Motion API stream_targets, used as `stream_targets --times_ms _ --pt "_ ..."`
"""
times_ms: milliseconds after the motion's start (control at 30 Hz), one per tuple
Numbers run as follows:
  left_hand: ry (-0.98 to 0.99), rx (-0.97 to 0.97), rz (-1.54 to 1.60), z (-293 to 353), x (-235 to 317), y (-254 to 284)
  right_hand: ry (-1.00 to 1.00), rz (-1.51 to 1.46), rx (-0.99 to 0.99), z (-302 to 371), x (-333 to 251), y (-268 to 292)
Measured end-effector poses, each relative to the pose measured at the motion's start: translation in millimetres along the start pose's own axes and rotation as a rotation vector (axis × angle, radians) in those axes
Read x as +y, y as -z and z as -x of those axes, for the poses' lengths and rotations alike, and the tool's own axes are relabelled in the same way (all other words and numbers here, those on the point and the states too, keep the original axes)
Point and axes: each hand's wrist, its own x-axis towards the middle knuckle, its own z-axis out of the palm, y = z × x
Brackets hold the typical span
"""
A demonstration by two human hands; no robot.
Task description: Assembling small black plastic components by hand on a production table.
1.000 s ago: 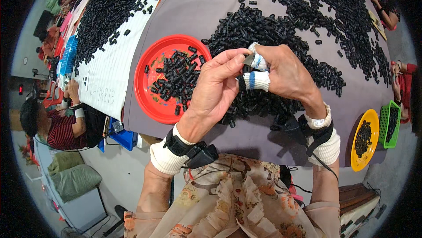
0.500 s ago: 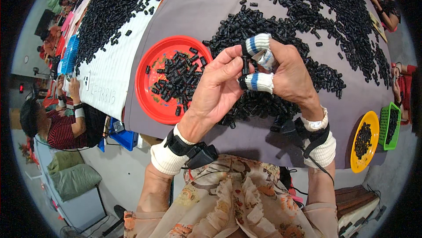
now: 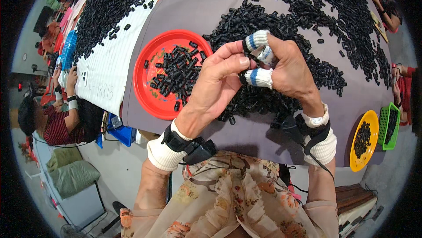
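Observation:
My left hand [image 3: 213, 82] and my right hand [image 3: 293, 68] meet over a heap of small black cylindrical parts [image 3: 241, 20] on the grey-covered table. White knitted finger sleeves with blue stripes [image 3: 257, 41] cover the right thumb and a finger, which curl toward the left fingertips. Both hands are closed at the same spot, on a black cylindrical part that my left thumb now mostly hides. Left of my hands, a red plate [image 3: 141, 93] bears many similar black parts. White knitted cuffs with black straps circle both wrists.
More black parts spread across the far right [image 3: 316, 0] and over a white sheet [image 3: 107, 73] at left. A yellow plate [image 3: 358, 163] and green basket [image 3: 387, 145] sit at the right edge. A person in a striped top [image 3: 57, 126] works at left; another person's hands are at right.
My left thumb has shifted right and covers the black part that showed between the fingertips. The red plate appears slightly farther left and up with the view.

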Motion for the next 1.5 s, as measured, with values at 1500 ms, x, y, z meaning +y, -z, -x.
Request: stream_targets --times_ms 1500 --pt "0.043 0.019 0.161 1 -6 8 0.019 -0.048 -0.004 1 12 -6"
